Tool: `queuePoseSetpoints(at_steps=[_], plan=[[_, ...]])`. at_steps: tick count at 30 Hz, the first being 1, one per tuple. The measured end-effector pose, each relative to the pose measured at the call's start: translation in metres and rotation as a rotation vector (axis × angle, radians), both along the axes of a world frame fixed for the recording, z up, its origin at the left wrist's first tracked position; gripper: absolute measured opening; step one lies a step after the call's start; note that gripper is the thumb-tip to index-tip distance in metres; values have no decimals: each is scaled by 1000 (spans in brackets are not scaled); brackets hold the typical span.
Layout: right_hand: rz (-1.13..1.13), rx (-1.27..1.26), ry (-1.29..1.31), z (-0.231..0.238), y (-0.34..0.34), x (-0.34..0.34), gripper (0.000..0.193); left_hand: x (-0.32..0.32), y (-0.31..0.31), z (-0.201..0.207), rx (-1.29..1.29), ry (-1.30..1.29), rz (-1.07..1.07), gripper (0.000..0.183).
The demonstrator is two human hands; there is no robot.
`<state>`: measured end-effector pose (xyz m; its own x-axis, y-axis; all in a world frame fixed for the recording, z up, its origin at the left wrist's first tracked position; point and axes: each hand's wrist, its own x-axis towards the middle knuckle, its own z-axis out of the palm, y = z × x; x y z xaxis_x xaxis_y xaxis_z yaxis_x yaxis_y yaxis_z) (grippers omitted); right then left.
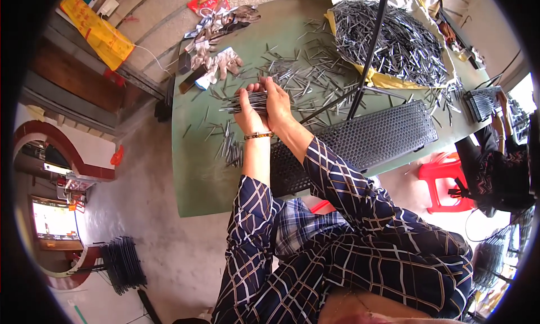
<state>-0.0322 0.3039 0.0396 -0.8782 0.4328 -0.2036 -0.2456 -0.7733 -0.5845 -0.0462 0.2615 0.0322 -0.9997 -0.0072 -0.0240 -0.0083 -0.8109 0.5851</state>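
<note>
My left hand (250, 119) and my right hand (278, 105) are cupped together over the table, closed around a bundle of thin dark metal rods (258, 101). The rods lie roughly side by side, and some ends poke out past my left fingers. Just below and to the right of my hands is a long black rack (376, 133) with a grid of small holes, partly covered by my forearms. More loose rods (298, 76) are scattered on the green table (202, 191). A small cluster of rods (229, 149) lies left of my left wrist.
A large heap of rods (388, 42) sits on a yellow-edged sack at the far right. A thin dark pole (371, 51) rises in front of it. Work gloves (220, 65) lie at the far left. Another person (498, 155) works at the right, near a red stool (441, 183).
</note>
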Motion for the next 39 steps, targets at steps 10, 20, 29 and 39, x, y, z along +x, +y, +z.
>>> queuePoseSetpoints(at_steps=[10, 20, 29, 39], plan=[[241, 132, 3, 5, 7, 34, 58, -42, -29, -59, 222, -184, -89, 23], [-124, 1071, 75, 5, 56, 40, 29, -42, -31, -59, 157, -304, -342, 27], [223, 1140, -76, 28, 135, 196, 28, 83, -86, 6, 109, -284, -533, 11], [-719, 617, -418, -86, 409, 335, 29, 219, -138, -32, -158, -510, -343, 11]])
